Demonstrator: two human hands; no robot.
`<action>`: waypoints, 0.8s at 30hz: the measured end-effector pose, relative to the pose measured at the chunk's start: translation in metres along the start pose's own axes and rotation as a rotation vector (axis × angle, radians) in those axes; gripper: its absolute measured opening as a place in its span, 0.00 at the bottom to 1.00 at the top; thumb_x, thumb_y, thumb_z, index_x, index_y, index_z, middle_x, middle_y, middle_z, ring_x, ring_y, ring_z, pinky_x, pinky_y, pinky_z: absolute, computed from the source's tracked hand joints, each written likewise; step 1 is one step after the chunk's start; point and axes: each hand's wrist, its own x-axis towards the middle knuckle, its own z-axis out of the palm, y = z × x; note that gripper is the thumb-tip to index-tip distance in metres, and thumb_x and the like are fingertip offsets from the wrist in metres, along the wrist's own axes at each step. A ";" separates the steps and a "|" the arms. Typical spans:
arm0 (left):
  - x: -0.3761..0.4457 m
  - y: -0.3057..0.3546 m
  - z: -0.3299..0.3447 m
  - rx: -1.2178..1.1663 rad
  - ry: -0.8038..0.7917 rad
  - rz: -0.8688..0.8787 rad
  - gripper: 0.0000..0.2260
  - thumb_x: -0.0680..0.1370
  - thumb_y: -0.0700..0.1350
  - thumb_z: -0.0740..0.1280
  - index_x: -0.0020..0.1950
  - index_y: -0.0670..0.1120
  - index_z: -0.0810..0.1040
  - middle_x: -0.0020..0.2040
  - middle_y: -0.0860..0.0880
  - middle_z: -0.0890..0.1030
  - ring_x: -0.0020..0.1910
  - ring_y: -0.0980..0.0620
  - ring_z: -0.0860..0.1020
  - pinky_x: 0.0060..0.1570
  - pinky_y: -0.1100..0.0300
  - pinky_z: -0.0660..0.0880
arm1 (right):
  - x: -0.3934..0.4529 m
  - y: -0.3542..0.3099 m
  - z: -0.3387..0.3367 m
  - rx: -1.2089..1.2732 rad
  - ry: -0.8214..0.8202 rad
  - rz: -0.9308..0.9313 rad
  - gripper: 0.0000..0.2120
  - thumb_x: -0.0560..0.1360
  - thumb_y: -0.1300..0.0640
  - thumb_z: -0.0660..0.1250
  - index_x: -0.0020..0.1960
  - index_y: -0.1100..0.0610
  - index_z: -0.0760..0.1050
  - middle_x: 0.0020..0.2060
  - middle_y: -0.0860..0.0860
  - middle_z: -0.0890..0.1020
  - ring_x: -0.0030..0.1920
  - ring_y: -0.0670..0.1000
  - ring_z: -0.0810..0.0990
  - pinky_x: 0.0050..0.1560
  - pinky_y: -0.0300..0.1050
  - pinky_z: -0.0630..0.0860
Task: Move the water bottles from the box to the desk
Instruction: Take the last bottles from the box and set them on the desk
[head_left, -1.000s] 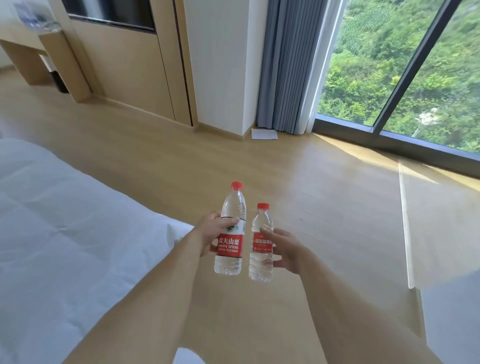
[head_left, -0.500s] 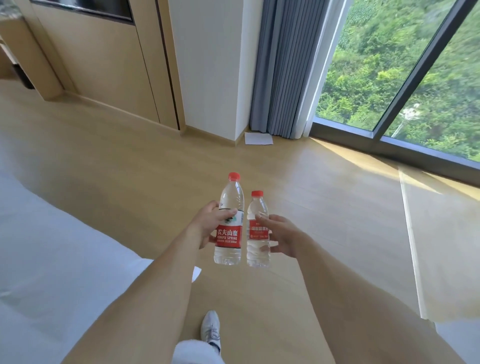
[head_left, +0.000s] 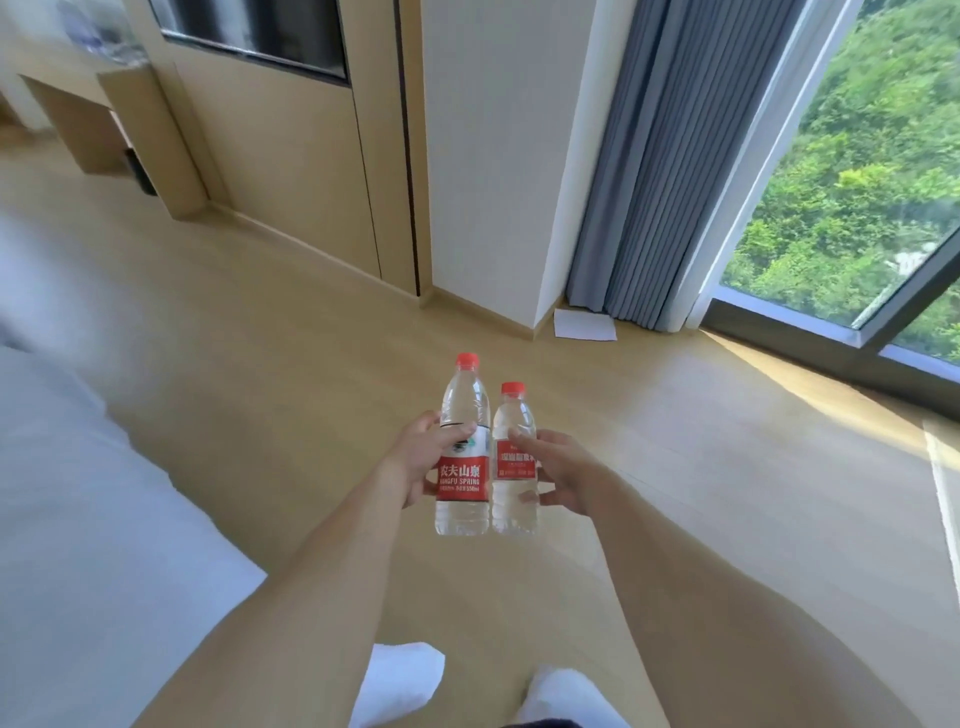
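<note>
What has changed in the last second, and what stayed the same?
The view swung left: the desk at the upper left is back in sight. Nothing was taken or released. The left hand still holds the taller bottle and the right hand the shorter bottle, upright, side by side.

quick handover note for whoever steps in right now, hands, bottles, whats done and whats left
Left hand: grips the taller bottle, upright.
Right hand: holds the shorter bottle, upright, close beside the first.
Both bottles are in the air over the wooden floor, white bed to the left.
Done: these two are out of the box, which is not in view.
Left: carry them to the desk at far left and set them down.
</note>
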 end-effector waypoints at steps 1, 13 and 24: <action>0.010 0.005 -0.007 -0.005 0.029 0.000 0.16 0.76 0.49 0.74 0.62 0.51 0.76 0.54 0.45 0.84 0.48 0.45 0.82 0.53 0.42 0.79 | 0.016 -0.008 0.005 -0.010 -0.017 0.000 0.17 0.78 0.46 0.69 0.61 0.56 0.77 0.49 0.54 0.85 0.48 0.53 0.83 0.53 0.57 0.80; 0.141 0.084 -0.083 -0.124 0.388 -0.030 0.18 0.76 0.50 0.74 0.63 0.51 0.73 0.56 0.44 0.83 0.51 0.43 0.82 0.57 0.41 0.79 | 0.219 -0.135 0.053 -0.155 -0.318 0.031 0.20 0.76 0.46 0.73 0.61 0.58 0.78 0.47 0.54 0.86 0.47 0.53 0.84 0.47 0.55 0.80; 0.198 0.134 -0.151 -0.301 0.665 -0.048 0.18 0.73 0.50 0.77 0.60 0.51 0.77 0.54 0.44 0.85 0.50 0.42 0.85 0.53 0.39 0.81 | 0.336 -0.224 0.125 -0.335 -0.619 0.076 0.20 0.76 0.44 0.72 0.61 0.55 0.76 0.47 0.53 0.85 0.49 0.52 0.83 0.53 0.56 0.79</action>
